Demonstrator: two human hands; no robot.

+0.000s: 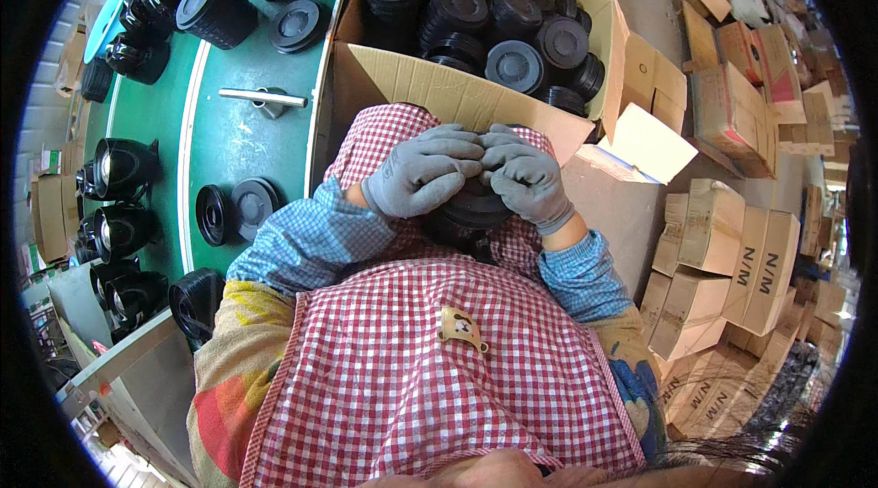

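A black round lid-like part (474, 204) sits at my lap, on what looks like a darker black body below it. My left hand (425, 172), in a grey glove, curls over its far left side. From the right, my gloved right hand (530, 179) grips the same part, its fingers bent over the far edge. The fingertips of both hands nearly meet, and they hide much of the part's far side.
Beyond my lap stands an open cardboard box (439, 90) of black round lids (514, 65). The green table (242, 145) at left bears a metal T-shaped tool (265, 100), loose discs (254, 206) and black pots (126, 168). Stacked cartons (713, 223) stand at right.
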